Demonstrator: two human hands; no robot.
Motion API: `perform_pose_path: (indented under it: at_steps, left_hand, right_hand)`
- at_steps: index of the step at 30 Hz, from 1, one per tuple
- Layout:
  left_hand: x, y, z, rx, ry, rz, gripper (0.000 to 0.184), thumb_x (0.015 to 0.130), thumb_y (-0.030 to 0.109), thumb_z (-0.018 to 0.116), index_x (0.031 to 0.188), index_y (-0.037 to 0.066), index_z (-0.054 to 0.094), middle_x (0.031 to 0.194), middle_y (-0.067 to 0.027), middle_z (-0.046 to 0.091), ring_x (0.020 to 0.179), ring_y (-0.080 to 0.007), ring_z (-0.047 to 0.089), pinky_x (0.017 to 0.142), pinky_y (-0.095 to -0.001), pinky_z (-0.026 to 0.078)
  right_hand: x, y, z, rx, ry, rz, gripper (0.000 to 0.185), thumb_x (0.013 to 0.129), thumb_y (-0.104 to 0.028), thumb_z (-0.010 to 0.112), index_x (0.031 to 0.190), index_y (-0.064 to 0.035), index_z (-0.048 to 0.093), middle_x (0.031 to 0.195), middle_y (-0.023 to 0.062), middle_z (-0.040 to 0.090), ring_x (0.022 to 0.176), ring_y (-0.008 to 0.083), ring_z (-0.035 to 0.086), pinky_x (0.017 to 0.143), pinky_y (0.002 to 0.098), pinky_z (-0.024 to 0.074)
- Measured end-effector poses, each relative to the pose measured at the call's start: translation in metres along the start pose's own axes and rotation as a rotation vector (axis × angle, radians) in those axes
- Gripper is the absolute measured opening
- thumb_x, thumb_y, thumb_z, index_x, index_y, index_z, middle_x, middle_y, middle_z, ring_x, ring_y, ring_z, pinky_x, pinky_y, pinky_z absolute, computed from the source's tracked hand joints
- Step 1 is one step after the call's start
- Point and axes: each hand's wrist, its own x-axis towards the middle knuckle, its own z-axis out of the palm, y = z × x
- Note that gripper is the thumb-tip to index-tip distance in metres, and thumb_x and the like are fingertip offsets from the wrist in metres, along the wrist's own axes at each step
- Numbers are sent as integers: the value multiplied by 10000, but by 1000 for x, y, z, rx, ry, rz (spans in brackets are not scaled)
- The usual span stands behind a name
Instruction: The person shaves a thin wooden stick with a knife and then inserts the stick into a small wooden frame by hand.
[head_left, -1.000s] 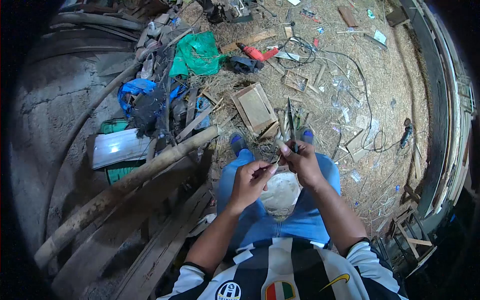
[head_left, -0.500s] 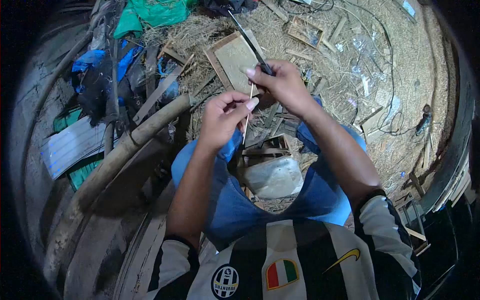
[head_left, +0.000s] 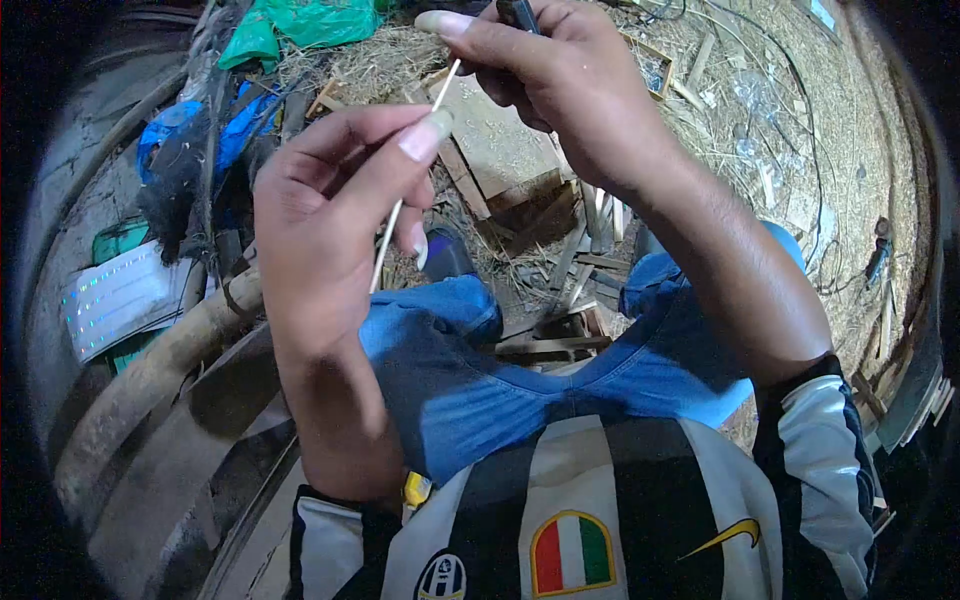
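My left hand [head_left: 330,220] pinches a thin pale wooden stick [head_left: 387,243] between thumb and forefinger. The stick slants from low beside my palm up toward my right hand [head_left: 580,90]. That hand is closed round the black handle [head_left: 517,16] of a knife, its thumb stretched out to the left over the stick's upper end. Most of the knife lies beyond the top edge of the view or behind the fingers, so the blade does not show. Whether the blade touches the stick I cannot tell.
Below my hands lies a shallow wooden box [head_left: 505,150] on straw-strewn ground, among scrap wood. A thick pole [head_left: 160,405] runs along the left. Green plastic sheeting [head_left: 310,22] lies at the top left, and a dark tool [head_left: 879,250] at the right.
Both hands have come up nearer the camera, the left hand shifting leftward. The knife blade, visible before, has passed out of view. The stick remains pinched in my left hand.
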Motion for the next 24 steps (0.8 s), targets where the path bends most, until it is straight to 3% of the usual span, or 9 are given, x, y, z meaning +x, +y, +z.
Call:
perform_pose_path:
  at_steps: [2,3,4,7,12,14,20,23,24]
  left_hand:
    - [-21,-1,6,10,20,14,179,891,100,724,995,-43,702,695,-47,638,512,-78,535,465,-216,405]
    - [-30,0,8,20,38,36,175,890,98,724,991,-43,701,688,-44,637,504,-75,532,461,-216,403]
    - [-34,0,7,20,39,73,175,890,98,724,991,-43,701,688,-44,637,504,-75,532,461,-216,403]
    - [-47,-11,11,-3,-77,61,196,891,126,735,992,-38,698,664,-22,627,516,-62,539,466,-207,405]
    - [-76,-11,26,86,-88,183,199,898,154,736,964,-30,696,665,-7,621,522,-51,536,469,-202,401]
    - [-81,-17,25,28,-69,196,173,901,172,740,958,17,691,657,-1,609,480,-57,514,439,-194,390]
    - [-86,-22,25,-96,-115,327,150,896,166,746,917,27,695,664,0,614,520,-48,524,459,-195,401]
    - [-81,-29,30,-41,-122,285,130,907,151,732,926,28,694,666,4,616,523,-48,523,466,-201,401]
    - [-79,-31,32,-38,-122,289,130,907,151,732,926,28,694,666,4,616,523,-48,523,466,-201,401]
  right_hand:
    - [-14,-4,7,41,-9,41,251,996,-235,625,807,-69,633,647,-29,595,521,53,512,477,236,387]
    - [-17,11,5,-240,88,-236,385,889,-354,731,698,-27,660,585,-7,560,553,76,511,519,260,389]
    - [-26,7,7,-252,85,-271,385,889,-354,731,698,-27,660,585,-7,560,553,76,511,519,260,389]
    - [-59,-8,8,-250,132,-118,363,906,-348,716,734,-32,674,614,-16,564,567,68,500,527,247,376]
    - [-95,-20,18,-270,200,-243,373,915,-366,714,770,-23,692,641,-7,579,592,63,506,531,249,376]
    - [-101,-27,23,-274,204,-252,380,919,-373,711,780,-20,697,640,-7,576,587,67,500,527,258,370]
    - [-119,-49,25,-343,176,-261,388,914,-377,727,720,-47,665,604,-27,527,554,68,448,509,268,325]
    - [-123,-46,15,-359,157,-261,393,914,-402,723,753,-46,681,611,-33,520,556,66,448,510,269,324]
    - [-121,-43,10,-377,150,-226,350,929,-388,712,814,-58,689,609,-46,497,526,41,401,475,244,278]
